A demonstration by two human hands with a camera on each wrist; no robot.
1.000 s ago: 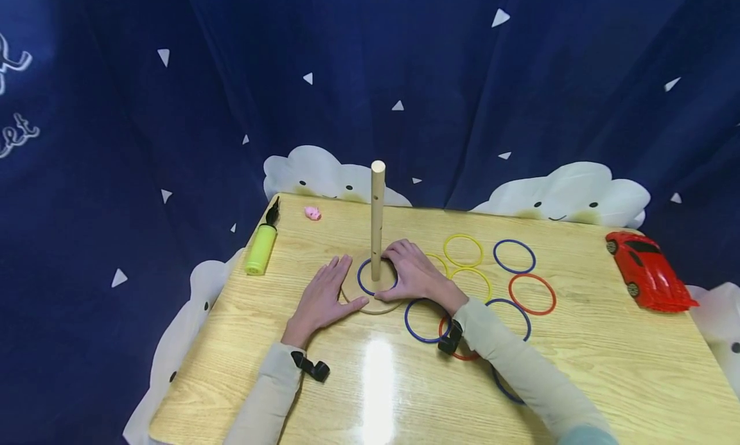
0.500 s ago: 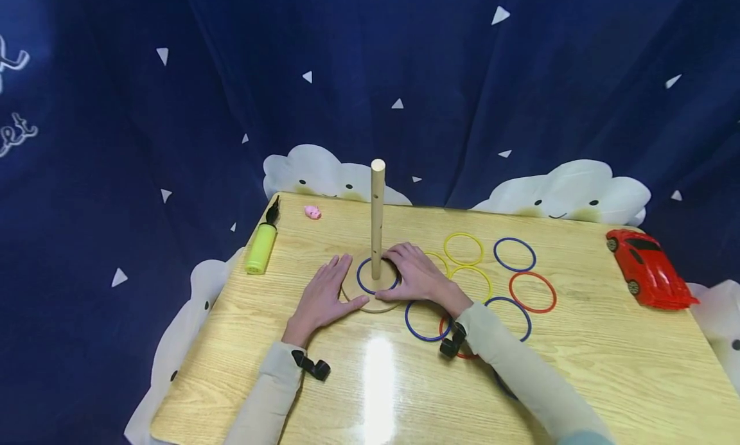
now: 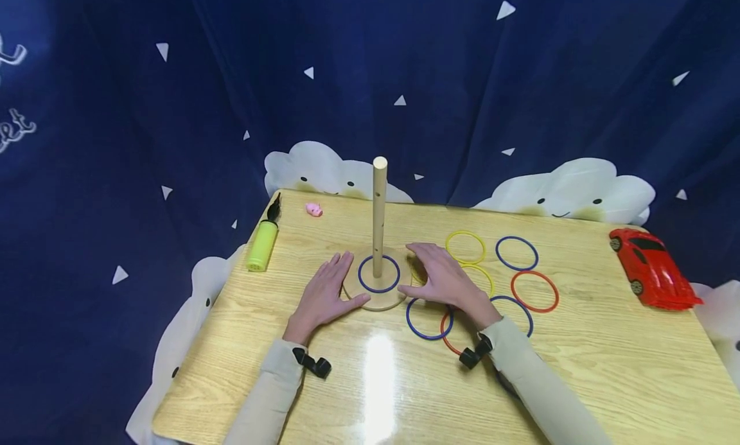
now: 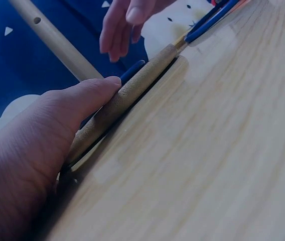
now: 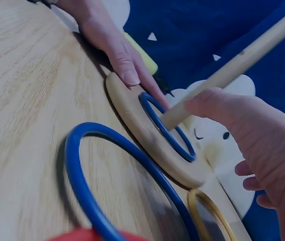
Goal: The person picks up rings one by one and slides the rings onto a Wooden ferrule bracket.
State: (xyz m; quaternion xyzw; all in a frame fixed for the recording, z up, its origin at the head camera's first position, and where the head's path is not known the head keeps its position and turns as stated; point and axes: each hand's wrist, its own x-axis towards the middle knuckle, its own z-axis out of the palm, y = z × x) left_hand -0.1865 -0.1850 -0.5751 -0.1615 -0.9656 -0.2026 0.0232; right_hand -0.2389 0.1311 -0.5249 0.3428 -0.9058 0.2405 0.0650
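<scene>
A wooden peg [image 3: 379, 220] stands upright on a round wooden base [image 3: 378, 302]. Around its foot a blue ring [image 3: 379, 291] lies flat on the base. My left hand [image 3: 325, 294] rests against the base's left side, fingers straight and thumb spread; the left wrist view shows that thumb [image 4: 90, 98] on the rim. To the right of the base my right hand [image 3: 445, 278] hovers with fingers and thumb apart, holding nothing. In the right wrist view, the blue ring [image 5: 155, 120] round the peg is clear of that hand.
Right of the base lie several loose rings, among them a yellow ring [image 3: 465, 232], a blue ring [image 3: 430, 338] and a red ring [image 3: 534, 311]. A red toy car [image 3: 653, 268] sits far right. At left are a yellow-green pump [image 3: 263, 246] and a pink pig figure [image 3: 314, 210].
My right hand has let go of the blue ring at the peg's foot and moved right, away from it. The left hand has stayed at the base.
</scene>
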